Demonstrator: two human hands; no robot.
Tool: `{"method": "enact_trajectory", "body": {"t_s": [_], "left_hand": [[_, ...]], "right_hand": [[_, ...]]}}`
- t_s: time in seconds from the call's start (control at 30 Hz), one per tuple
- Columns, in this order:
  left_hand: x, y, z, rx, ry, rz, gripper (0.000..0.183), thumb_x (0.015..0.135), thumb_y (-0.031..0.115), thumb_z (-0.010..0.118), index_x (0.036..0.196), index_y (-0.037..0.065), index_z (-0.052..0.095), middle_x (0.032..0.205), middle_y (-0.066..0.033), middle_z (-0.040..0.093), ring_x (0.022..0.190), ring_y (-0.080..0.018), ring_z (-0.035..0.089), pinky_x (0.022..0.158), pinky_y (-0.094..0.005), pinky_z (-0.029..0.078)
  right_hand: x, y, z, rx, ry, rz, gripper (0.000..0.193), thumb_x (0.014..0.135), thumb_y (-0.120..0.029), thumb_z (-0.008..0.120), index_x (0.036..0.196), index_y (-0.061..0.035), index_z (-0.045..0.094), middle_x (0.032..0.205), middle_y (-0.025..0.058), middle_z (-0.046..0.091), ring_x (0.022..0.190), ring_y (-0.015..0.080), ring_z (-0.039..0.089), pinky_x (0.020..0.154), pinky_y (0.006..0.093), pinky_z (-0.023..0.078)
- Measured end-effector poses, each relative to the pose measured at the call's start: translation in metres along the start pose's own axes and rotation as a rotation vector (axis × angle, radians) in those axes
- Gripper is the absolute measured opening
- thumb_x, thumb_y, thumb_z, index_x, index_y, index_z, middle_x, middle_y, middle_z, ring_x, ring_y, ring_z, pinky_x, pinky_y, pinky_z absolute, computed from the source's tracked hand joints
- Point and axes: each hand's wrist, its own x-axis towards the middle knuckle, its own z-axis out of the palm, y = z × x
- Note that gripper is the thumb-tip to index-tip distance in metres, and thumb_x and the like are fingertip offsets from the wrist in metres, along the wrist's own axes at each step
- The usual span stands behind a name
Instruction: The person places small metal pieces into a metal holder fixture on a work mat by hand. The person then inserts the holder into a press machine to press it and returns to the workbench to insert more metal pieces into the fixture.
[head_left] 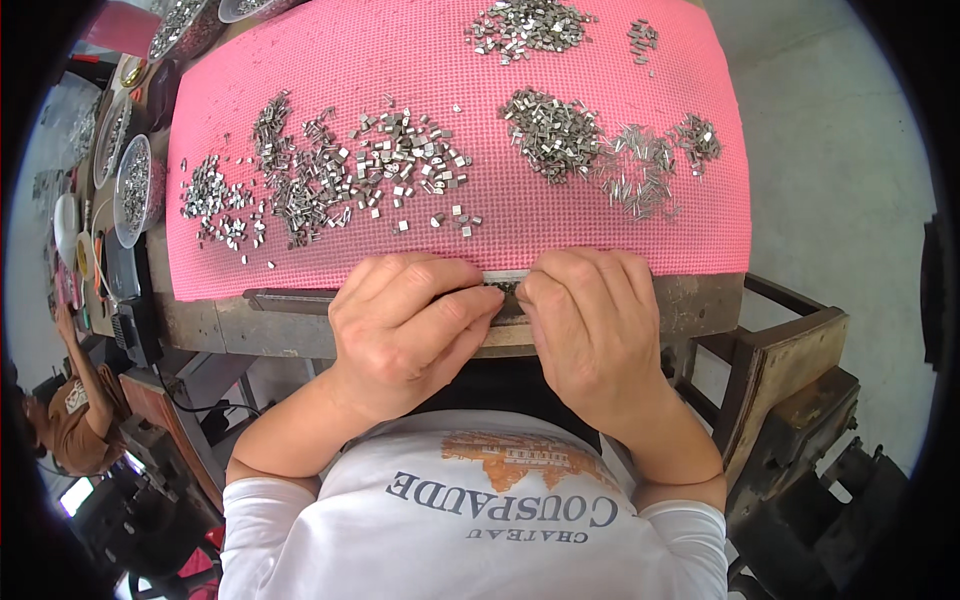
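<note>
At the near edge of the pink mat (350, 262), my left hand (405, 330) and my right hand (590, 325) come close together with fingers pinched. Between their fingertips shows a thin, light grey metal strip (506, 276), its ends covered by the fingers. Both hands appear to grip it. Small dark bits lie just below the strip, too small to make out. Beyond my left hand spreads a wide scatter of small metal pieces (330, 165), square, half-round and rod-like. A denser heap of small blocks (552, 135) and a pile of thin metal pins (638, 172) lie beyond my right hand.
Farther back are another heap of metal pieces (527, 28) and a small group (642, 40). Clear tubs of metal parts (135, 190) stand along the left. A dark bar (290, 301) lies on the table edge. Another person (80, 415) is at far left.
</note>
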Motion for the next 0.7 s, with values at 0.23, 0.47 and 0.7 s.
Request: {"method": "enact_trajectory", "body": {"t_s": [0.23,0.47,0.7], "left_hand": [[0.006,0.004,-0.002,-0.069,-0.066,-0.150,0.024,0.071,-0.001,0.083,0.093,0.008,0.078,0.092,-0.0058,0.071,0.079,-0.0231,0.066,0.070,-0.0338,0.050],[0.008,0.006,-0.005,-0.085,-0.087,-0.211,0.028,0.071,-0.001,0.079,0.096,0.010,0.077,0.092,-0.0050,0.070,0.081,-0.0242,0.065,0.070,-0.0359,0.050],[0.007,0.004,0.000,-0.096,-0.026,-0.191,0.038,0.071,-0.001,0.074,0.107,0.012,0.075,0.091,-0.0031,0.069,0.078,-0.0237,0.063,0.068,-0.0357,0.047]], "right_hand": [[-0.005,0.009,-0.007,0.180,0.011,0.084,0.023,0.077,-0.003,0.075,0.099,-0.0030,0.069,0.101,0.0078,0.068,0.090,0.0254,0.068,0.078,0.0402,0.047],[-0.009,0.014,-0.006,0.300,0.071,0.140,0.022,0.077,-0.005,0.073,0.099,-0.0047,0.073,0.100,0.0051,0.072,0.090,0.0232,0.070,0.080,0.0383,0.047],[-0.004,0.013,0.000,0.165,0.053,-0.011,0.023,0.077,-0.012,0.072,0.099,-0.0050,0.073,0.102,0.0062,0.069,0.090,0.0225,0.066,0.079,0.0394,0.047]]}}
